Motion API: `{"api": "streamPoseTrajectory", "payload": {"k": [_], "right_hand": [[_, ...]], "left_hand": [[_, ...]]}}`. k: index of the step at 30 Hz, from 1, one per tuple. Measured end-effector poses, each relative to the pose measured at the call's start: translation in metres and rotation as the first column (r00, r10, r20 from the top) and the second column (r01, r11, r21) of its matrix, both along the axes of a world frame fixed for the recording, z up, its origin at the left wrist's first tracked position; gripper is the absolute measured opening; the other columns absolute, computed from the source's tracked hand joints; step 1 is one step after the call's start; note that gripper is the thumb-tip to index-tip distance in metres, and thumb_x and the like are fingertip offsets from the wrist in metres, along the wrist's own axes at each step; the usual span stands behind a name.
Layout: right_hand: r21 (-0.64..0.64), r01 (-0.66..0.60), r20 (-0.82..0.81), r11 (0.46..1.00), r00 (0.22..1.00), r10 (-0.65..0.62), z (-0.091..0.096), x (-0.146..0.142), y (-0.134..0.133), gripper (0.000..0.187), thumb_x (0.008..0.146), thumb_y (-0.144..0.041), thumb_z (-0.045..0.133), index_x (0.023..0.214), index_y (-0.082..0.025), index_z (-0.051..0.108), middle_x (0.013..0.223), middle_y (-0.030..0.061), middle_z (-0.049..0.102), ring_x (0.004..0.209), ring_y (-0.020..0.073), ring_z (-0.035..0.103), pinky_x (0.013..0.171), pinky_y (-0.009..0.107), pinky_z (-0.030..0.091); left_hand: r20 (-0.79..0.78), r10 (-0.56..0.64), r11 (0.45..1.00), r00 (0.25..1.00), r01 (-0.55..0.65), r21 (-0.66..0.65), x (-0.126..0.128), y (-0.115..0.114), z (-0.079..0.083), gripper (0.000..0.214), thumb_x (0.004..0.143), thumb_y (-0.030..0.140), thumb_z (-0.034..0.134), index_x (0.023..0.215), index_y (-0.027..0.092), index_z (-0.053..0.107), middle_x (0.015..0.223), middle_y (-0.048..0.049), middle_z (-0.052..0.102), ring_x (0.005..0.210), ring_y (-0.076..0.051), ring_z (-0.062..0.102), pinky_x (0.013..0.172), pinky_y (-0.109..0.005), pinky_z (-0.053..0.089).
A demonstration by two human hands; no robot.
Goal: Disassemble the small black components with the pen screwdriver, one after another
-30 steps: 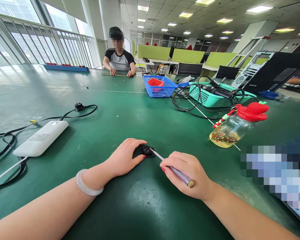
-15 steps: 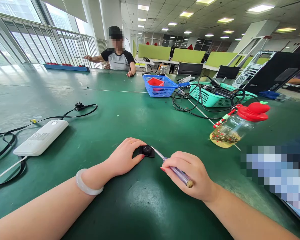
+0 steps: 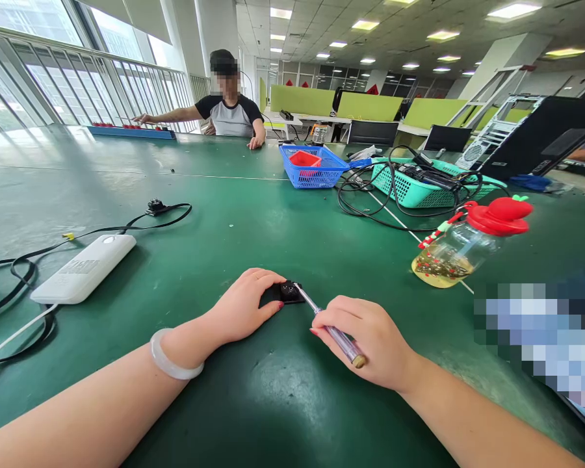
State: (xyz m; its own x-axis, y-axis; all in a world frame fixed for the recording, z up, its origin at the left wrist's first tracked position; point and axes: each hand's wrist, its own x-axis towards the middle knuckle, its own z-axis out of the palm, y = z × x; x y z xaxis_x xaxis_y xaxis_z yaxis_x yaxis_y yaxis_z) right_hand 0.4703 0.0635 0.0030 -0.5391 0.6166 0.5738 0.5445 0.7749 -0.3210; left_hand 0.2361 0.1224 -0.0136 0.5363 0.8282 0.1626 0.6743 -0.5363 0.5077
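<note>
A small black square part (image 3: 292,292) with a raised dark middle lies on the green table (image 3: 234,247). My left hand (image 3: 251,302) pinches its left side between thumb and fingers, holding it against the tabletop. In my right hand (image 3: 365,335) is a screwdriver (image 3: 338,339) with a clear purplish handle, gripped like a pen. Its thin metal shaft slants up to the left, and the tip meets the upper right of the black part. Exactly where the tip sits is too small to tell.
Left lies a white power bank (image 3: 85,270) with black cables. Ahead stand a blue basket (image 3: 314,172) and a teal basket (image 3: 409,188) with tangled cords. A red-lidded bottle (image 3: 443,260) leans right. Across the table, a person (image 3: 231,117) reaches toward a blue rack (image 3: 131,132).
The screwdriver tip has moved slightly left over the black part, its handle end swinging left. The left hand keeps its hold. The person opposite has stretched an arm farther toward the rack.
</note>
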Motion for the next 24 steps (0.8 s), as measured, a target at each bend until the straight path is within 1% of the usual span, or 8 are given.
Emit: {"api": "streamPoseTrajectory", "payload": {"k": [5,9,11,13,15,17,20,24], "right_hand": [[-0.069,-0.045,0.078,0.997,0.996,0.05,-0.0056,-0.0006,0.003,0.009,0.089,-0.017,0.057,0.085,-0.02,0.064,0.073,0.0004,0.06,0.062,0.0112,0.053,0.057,0.023,0.04],[-0.071,-0.082,0.074,0.994,0.993,0.087,-0.0059,-0.0007,0.0039,0.006,0.089,-0.017,0.059,0.088,-0.021,0.064,0.075,0.0001,0.061,0.062,0.0112,0.054,0.057,0.023,0.041],[-0.077,-0.103,0.07,0.992,0.992,0.109,-0.0045,-0.0006,0.0035,0.003,0.089,-0.02,0.061,0.091,-0.021,0.064,0.077,0.0004,0.062,0.064,0.0115,0.055,0.057,0.023,0.042],[-0.093,-0.116,0.066,0.989,0.99,0.122,-0.0028,-0.0004,0.0027,0.008,0.088,-0.026,0.064,0.094,-0.021,0.064,0.079,0.0011,0.063,0.064,0.012,0.056,0.057,0.023,0.043],[-0.097,-0.116,0.049,0.988,0.991,0.121,-0.0013,-0.0002,0.0019,0.016,0.087,-0.031,0.066,0.098,-0.021,0.063,0.082,0.0022,0.065,0.065,0.0124,0.057,0.058,0.024,0.045],[-0.087,-0.104,0.027,0.991,0.994,0.107,-0.0003,-0.0001,0.0013,0.019,0.087,-0.034,0.065,0.101,-0.021,0.063,0.084,0.0029,0.066,0.066,0.0128,0.058,0.06,0.024,0.047],[-0.064,-0.075,-0.013,0.995,0.997,0.075,0.0008,0.0,0.001,0.016,0.088,-0.029,0.062,0.102,-0.021,0.063,0.085,0.0032,0.067,0.068,0.0133,0.061,0.063,0.025,0.05],[-0.034,-0.039,-0.064,0.999,0.997,0.037,0.0033,0.0,0.0007,0.015,0.089,-0.025,0.058,0.103,-0.022,0.062,0.081,0.0026,0.067,0.067,0.0135,0.062,0.063,0.025,0.052]], "left_hand": [[0.003,0.005,1.0,1.0,-0.005,-0.009,-0.0001,0.0003,-0.0003,0.035,0.086,0.034,0.059,0.119,0.023,0.058,0.125,-0.0056,0.063,0.121,-0.026,0.052,0.107,-0.046,0.042],[0.005,0.008,1.0,1.0,-0.008,-0.012,-0.0007,0.0002,-0.0008,0.034,0.085,0.033,0.06,0.118,0.023,0.058,0.124,-0.0053,0.063,0.121,-0.026,0.052,0.107,-0.046,0.042],[0.019,0.009,1.0,1.0,-0.009,0.001,-0.0011,0.0004,-0.0018,0.034,0.085,0.033,0.061,0.118,0.023,0.059,0.123,-0.0053,0.064,0.12,-0.026,0.053,0.106,-0.046,0.043],[0.032,0.007,1.0,0.999,-0.007,0.012,-0.0014,0.0006,-0.0028,0.034,0.085,0.033,0.06,0.118,0.024,0.059,0.123,-0.0058,0.064,0.119,-0.026,0.053,0.106,-0.047,0.043],[0.034,0.005,1.0,0.999,-0.006,0.012,-0.0013,0.0008,-0.0031,0.035,0.085,0.033,0.061,0.118,0.023,0.059,0.122,-0.0061,0.064,0.119,-0.026,0.054,0.106,-0.048,0.043],[0.027,0.004,1.0,1.0,-0.004,0.002,-0.001,0.0009,-0.0025,0.035,0.085,0.032,0.061,0.118,0.023,0.059,0.123,-0.0058,0.064,0.119,-0.026,0.053,0.106,-0.047,0.043],[0.011,0.006,1.0,1.0,-0.005,-0.009,-0.0006,0.0009,-0.0015,0.034,0.085,0.032,0.061,0.118,0.023,0.059,0.123,-0.0052,0.064,0.12,-0.026,0.052,0.107,-0.046,0.042],[0.018,-0.002,1.0,1.0,0.002,-0.003,-0.0011,0.0009,-0.002,0.034,0.086,0.033,0.06,0.119,0.024,0.058,0.124,-0.0053,0.063,0.12,-0.026,0.052,0.106,-0.046,0.042]]}}
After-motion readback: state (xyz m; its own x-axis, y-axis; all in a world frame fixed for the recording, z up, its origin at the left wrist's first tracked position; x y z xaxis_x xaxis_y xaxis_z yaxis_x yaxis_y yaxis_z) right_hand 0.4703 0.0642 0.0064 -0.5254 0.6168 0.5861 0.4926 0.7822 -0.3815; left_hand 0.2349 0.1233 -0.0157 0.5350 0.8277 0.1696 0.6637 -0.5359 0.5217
